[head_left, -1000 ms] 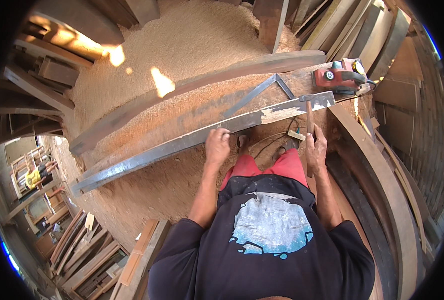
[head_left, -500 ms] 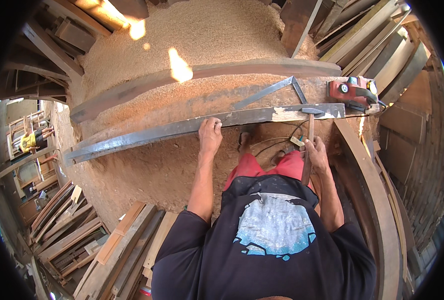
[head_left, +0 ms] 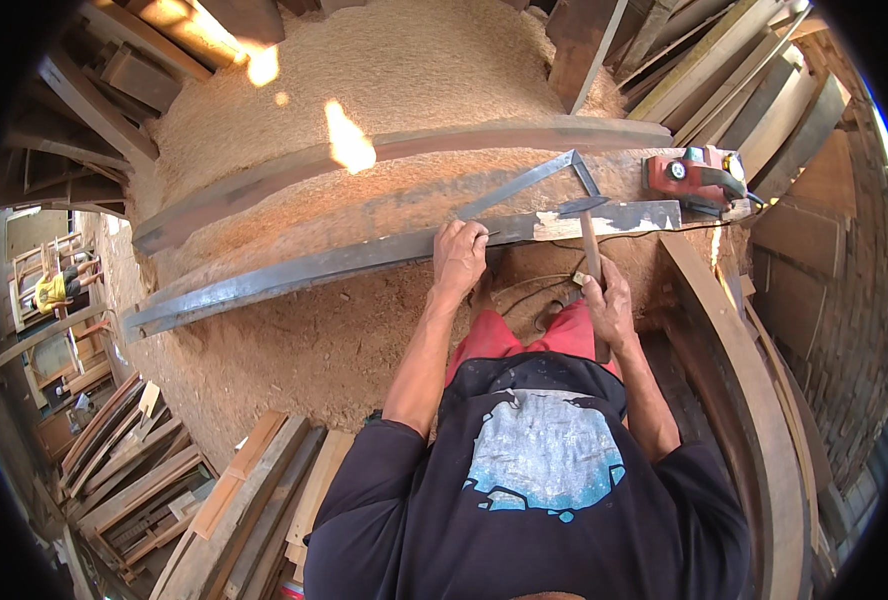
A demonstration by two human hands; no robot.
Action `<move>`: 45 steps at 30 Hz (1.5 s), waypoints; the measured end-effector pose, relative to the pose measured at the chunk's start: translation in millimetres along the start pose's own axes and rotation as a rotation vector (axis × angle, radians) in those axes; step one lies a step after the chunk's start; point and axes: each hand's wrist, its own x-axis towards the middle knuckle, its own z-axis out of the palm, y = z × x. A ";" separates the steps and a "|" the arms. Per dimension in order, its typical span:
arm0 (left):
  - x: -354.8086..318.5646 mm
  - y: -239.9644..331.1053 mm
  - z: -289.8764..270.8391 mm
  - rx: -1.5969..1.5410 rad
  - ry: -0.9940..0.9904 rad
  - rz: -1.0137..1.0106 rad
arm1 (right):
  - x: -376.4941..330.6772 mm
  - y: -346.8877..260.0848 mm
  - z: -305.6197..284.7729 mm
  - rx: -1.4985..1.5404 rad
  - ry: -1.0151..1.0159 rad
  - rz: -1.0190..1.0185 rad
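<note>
My right hand (head_left: 609, 302) is closed round the wooden handle of a hammer (head_left: 590, 245), its dark metal head over the pale, worn stretch of a long dark wooden beam (head_left: 334, 258). My left hand (head_left: 459, 258) rests at the beam's near edge, left of the hammer, its fingers pinched on a thin dark nail (head_left: 493, 233). Just beyond the beam lies a metal carpenter's square (head_left: 524, 186), its corner pointing away from me.
A red electric planer (head_left: 697, 178) stands at the beam's right end, with a dark cord trailing. Another long beam (head_left: 404, 145) lies farther off before heaped wood shavings (head_left: 364, 65). Stacked boards (head_left: 249, 490) lie at lower left; a plank (head_left: 739, 360) runs along my right. A person in yellow (head_left: 54, 290) is far left.
My left hand has moved right along the beam, toward the hammer. My right hand has shifted left and the hammer has tilted, its head now farther left.
</note>
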 end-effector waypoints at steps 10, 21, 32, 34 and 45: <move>1.3 3.9 6.5 0.065 0.015 0.047 | 11.8 -42.8 5.7 -0.014 -0.141 0.006; -0.5 4.0 9.2 0.048 0.034 0.036 | 11.7 -52.7 17.8 -0.026 -0.115 -0.188; 2.2 3.5 6.7 0.056 0.008 0.052 | 17.8 -39.5 24.1 -0.315 -0.378 0.095; 2.5 3.0 6.9 0.056 0.014 0.060 | 13.9 -39.3 22.5 -0.269 -0.349 0.043; 2.9 3.3 6.6 0.056 0.019 0.072 | -1.0 -36.7 23.7 -0.071 -0.133 -0.216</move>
